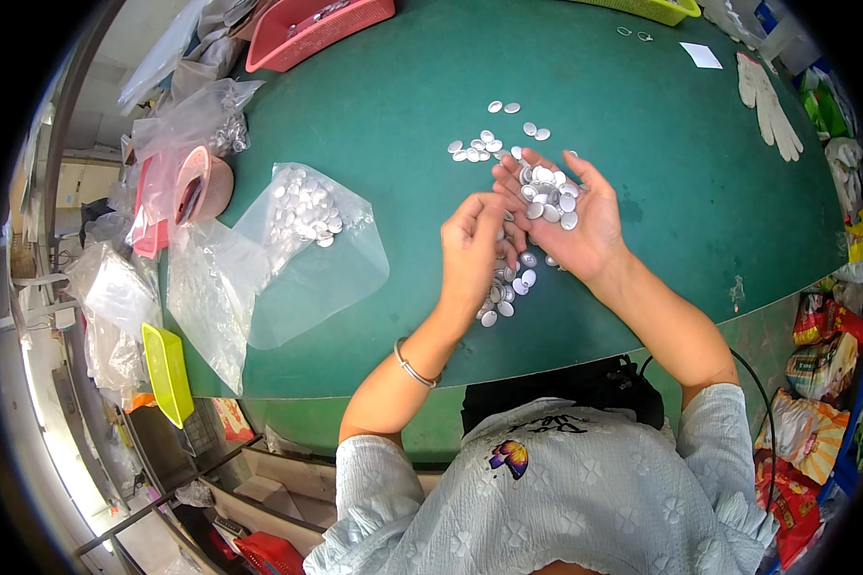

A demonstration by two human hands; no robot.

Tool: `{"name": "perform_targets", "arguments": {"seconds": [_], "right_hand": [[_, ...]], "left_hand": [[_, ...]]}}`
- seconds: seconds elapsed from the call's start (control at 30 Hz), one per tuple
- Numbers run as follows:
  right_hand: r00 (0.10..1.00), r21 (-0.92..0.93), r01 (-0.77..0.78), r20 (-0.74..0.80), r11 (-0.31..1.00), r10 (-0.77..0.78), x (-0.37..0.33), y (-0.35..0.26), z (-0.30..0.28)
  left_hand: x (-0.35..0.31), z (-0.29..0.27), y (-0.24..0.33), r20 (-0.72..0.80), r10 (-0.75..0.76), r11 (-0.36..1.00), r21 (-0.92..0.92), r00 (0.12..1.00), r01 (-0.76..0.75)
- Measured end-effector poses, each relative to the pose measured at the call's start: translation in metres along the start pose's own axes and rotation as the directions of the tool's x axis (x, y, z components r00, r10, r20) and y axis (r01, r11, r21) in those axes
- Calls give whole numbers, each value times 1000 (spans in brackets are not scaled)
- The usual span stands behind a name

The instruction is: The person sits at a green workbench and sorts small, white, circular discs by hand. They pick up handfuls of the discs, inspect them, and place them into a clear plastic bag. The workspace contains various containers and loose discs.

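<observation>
My right hand (590, 225) is turned palm up and cupped, holding a heap of small silver oval discs (549, 196). Close beside its fingertips, my left hand (472, 235) has its fingers curled inward. Whatever may be between those fingers is hidden. Under and in front of the left hand, a pile of the same discs (505, 290) lies on the green table (393, 125). More loose discs (478, 149) are scattered beyond both hands. To the left, a clear plastic bag (350, 264) lies flat with many discs (304, 209) inside its far end.
A pink basket (321, 36) stands at the far left and a yellow-green basket (657, 10) at the far right. A pink cup (206, 182) and crumpled plastic bags (206, 278) line the left edge. White gloves (767, 110) and a paper slip (701, 55) lie right.
</observation>
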State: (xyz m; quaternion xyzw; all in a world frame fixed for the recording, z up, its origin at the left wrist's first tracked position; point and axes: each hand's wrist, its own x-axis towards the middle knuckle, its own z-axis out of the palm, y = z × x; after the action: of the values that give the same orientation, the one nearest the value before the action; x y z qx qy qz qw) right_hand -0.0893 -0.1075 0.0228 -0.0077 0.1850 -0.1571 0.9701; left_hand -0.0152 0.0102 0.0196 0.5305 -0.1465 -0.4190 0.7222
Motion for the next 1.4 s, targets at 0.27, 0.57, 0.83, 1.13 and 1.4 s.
{"name": "perform_targets", "arguments": {"seconds": [0.27, 0.57, 0.83, 1.13, 1.4], "right_hand": [[1000, -33, 2, 16, 999, -1, 1, 4, -4], [1000, -22, 15, -12, 1000, -15, -1, 2, 2], [998, -78, -40, 37, 996, 43, -2, 5, -5], [998, -47, -17, 57, 999, 20, -1, 2, -3], [998, -142, -41, 43, 989, 48, -3, 8, -3]], "left_hand": [[-1, 1, -10, 94, 366, 662, 673, 926, -330], [-3, 6, 3, 11, -36, 995, 91, 999, 35], [-4, 6, -10, 144, 318, 649, 688, 937, -325], [7, -9, 0, 312, -25, 848, -496, 950, 185], [-6, 11, -14, -15, 266, 883, 405, 964, -238]]}}
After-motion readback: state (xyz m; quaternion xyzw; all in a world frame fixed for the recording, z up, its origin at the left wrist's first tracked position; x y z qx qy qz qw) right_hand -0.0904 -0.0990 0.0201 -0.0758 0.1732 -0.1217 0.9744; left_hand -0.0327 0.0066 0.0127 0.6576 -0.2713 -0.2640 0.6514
